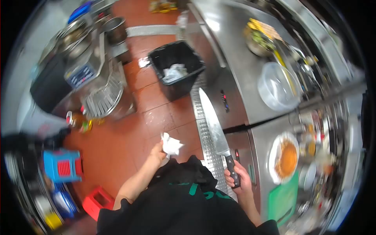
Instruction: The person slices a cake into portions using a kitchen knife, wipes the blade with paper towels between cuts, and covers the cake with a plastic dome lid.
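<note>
A large kitchen knife [214,121] points up and away from me, its black handle wrapped in the fingers of my right hand [239,178]. The blade is bare and hangs over the metal floor grating beside the counter. My left hand [158,152] is closed on a crumpled white paper towel [171,145], held out over the red tiles. Part of the left fingers is hidden behind the paper. The two hands are well apart, on either side of my black apron [180,199].
A black bin [176,88] with crumpled waste stands ahead on the floor. To the right, the steel counter [239,70] carries a clear plastic tub [276,86], a white plate [275,172] of orange-brown food and a green cutting board [282,199]. A red stool [96,201] sits at left.
</note>
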### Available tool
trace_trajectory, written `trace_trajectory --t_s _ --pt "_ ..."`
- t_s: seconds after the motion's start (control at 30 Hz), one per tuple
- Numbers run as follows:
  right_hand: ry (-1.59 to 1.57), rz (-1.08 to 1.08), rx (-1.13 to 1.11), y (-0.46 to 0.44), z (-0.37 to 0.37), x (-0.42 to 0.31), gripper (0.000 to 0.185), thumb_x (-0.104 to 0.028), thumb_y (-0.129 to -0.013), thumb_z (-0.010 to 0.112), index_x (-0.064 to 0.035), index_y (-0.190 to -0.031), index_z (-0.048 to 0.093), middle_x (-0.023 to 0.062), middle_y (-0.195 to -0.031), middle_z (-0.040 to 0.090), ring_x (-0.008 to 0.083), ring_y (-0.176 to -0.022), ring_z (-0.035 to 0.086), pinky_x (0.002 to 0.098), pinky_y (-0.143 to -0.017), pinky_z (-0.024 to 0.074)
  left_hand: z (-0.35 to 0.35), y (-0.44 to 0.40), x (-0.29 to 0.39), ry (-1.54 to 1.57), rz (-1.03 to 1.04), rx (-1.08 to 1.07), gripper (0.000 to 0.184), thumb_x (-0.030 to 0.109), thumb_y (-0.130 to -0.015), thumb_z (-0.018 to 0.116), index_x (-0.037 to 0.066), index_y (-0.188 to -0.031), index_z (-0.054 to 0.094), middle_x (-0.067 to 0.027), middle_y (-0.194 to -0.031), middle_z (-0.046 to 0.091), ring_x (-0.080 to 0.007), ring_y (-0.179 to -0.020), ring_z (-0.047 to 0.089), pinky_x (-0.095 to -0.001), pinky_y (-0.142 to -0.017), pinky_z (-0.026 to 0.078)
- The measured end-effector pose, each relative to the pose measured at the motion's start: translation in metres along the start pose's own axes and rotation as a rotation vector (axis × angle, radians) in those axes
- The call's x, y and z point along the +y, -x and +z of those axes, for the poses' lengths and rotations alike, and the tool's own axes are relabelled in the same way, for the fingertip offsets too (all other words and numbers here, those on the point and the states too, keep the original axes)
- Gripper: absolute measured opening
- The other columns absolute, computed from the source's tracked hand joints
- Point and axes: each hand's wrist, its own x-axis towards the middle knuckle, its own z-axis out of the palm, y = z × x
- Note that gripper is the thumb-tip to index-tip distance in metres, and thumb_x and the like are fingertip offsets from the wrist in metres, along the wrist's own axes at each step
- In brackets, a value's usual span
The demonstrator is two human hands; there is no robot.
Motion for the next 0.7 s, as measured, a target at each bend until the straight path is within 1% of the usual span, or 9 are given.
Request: trace_trajectory --t_s 0.1,0.17,0.2,0.3,0.33,0.43,0.47,0.53,0.7 --pt "0.031 -0.183 0.138 0.026 0.019 0.022 0.034 -0.018 -0.092 0.048 -0.0006 -0.121 0.041 0.0133 -0.081 0.051 0.0128 -0.057 0.046 0.0208 -0.042 0.0348 0.077 -0.044 0.070 -0.077 0.127 -0.002 0.025 0.013 -0.093 0.048 0.004 -0.116 0.053 -0.0159 -0.111 0.059 -0.0323 -0.103 0.059 -0.0534 -0.092 0.047" --pt "-0.044 -0.301 0.257 0.052 0.022 0.039 0.036 -0.019 -0.091 0.049 -0.0017 -0.122 0.042 0.0129 -0.080 0.051 0.0126 -0.056 0.046 0.0208 -0.041 0.0338 0.121 -0.147 0.158 -0.190 0.091 -0.856 0.035 0.023 -0.083 0.064 0.008 -0.114 0.056 -0.0117 -0.110 0.061 -0.0308 -0.101 0.060 -0.0502 -0.088 0.049" --pt "-0.151 -0.331 0.312 0.066 0.020 0.047 0.038 -0.018 -0.090 0.052 -0.0032 -0.123 0.042 0.0129 -0.080 0.051 0.0124 -0.055 0.045 0.0208 -0.041 0.0328 0.163 -0.195 0.199 -0.223 0.138 -0.882 0.056 0.040 -0.076 0.070 0.009 -0.120 0.052 -0.0110 -0.116 0.059 -0.0315 -0.106 0.057 -0.0499 -0.091 0.046" --pt "-0.330 -0.502 0.493 0.096 0.028 0.078 0.044 -0.013 -0.087 0.056 -0.0028 -0.129 0.044 0.0137 -0.079 0.054 0.0127 -0.055 0.048 0.0215 -0.040 0.0342 0.287 -0.119 0.199 -0.513 0.497 -0.058 0.093 0.079 -0.075 0.040 0.016 -0.143 0.029 -0.0185 -0.142 0.034 -0.0339 -0.134 0.027 -0.0541 -0.106 0.026" --pt "-0.335 -0.544 0.514 0.103 0.027 0.087 0.044 -0.016 -0.089 0.058 -0.0045 -0.129 0.044 0.0119 -0.077 0.055 0.0121 -0.053 0.049 0.0210 -0.040 0.0342 0.284 -0.124 0.197 -0.730 0.482 -0.255 0.108 0.082 -0.069 0.047 0.015 -0.146 0.013 -0.0197 -0.149 0.013 -0.0370 -0.136 0.021 -0.0552 -0.105 0.027" --pt "-0.310 -0.605 0.628 0.119 0.021 0.099 0.039 -0.024 -0.091 0.056 -0.0083 -0.125 0.044 0.0097 -0.077 0.053 0.0099 -0.052 0.047 0.0192 -0.040 0.0327 0.248 -0.171 0.136 -0.984 0.207 -0.694 0.099 0.073 -0.078 0.047 0.003 -0.144 0.022 -0.0175 -0.146 0.027 -0.0356 -0.131 0.032 -0.0510 -0.102 0.034" --pt "-0.285 -0.628 0.665 0.123 0.016 0.096 0.040 -0.028 -0.091 0.058 -0.0088 -0.124 0.045 0.0079 -0.075 0.053 0.0082 -0.050 0.045 0.0185 -0.039 0.0322 0.209 -0.209 0.109 -1.239 0.357 -0.481 0.080 0.067 -0.079 0.054 0.004 -0.128 0.046 -0.0153 -0.124 0.051 -0.0311 -0.107 0.055 -0.0442 -0.080 0.050" --pt "-0.156 -0.758 0.745 0.122 -0.008 0.080 0.038 -0.022 -0.091 0.058 -0.0055 -0.123 0.046 0.0056 -0.075 0.054 0.0082 -0.050 0.047 0.0195 -0.041 0.0356 0.165 -0.189 0.029 -1.359 -0.278 -0.565 0.043 0.058 -0.078 0.064 0.017 -0.073 0.052 0.0009 -0.059 0.047 -0.0152 -0.050 0.046 -0.0296 -0.045 0.037" --pt "0.319 -1.349 1.143 0.149 -0.064 0.030 0.035 -0.009 -0.088 0.060 0.0012 -0.118 0.046 0.0043 -0.078 0.055 0.0078 -0.054 0.050 0.0212 -0.047 0.0397 0.175 -0.027 -0.180 -1.503 -0.293 -0.437 0.048 0.031 -0.086 0.064 -0.004 -0.114 0.049 -0.0170 -0.099 0.060 -0.0293 -0.083 0.063 -0.0424 -0.074 0.052"
